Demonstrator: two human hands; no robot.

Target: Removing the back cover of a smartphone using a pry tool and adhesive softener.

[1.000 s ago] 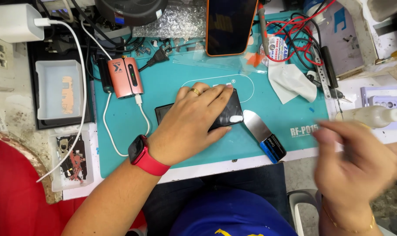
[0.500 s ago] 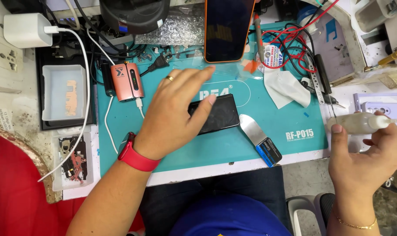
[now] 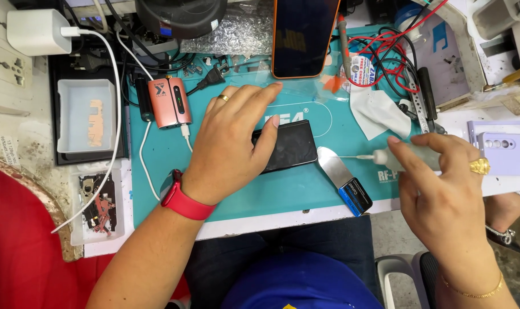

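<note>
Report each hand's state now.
Left hand: open, flat on the black phone.
Right hand: closed on a needle-tip squeeze bottle.

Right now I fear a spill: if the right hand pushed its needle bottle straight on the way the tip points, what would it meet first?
The right hand aims the bottle leftward; its needle would likely first meet the scraper blade, then the dark phone. Height unclear.

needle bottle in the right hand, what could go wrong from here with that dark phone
The right hand points the needle-tip bottle toward the dark phone; a hard squeeze might flood its edge or drip onto the teal mat. The left hand pins only the phone's left part, so it could pivot. The metal pry blade lies right beside the phone, under the needle, and may get knocked.
</note>
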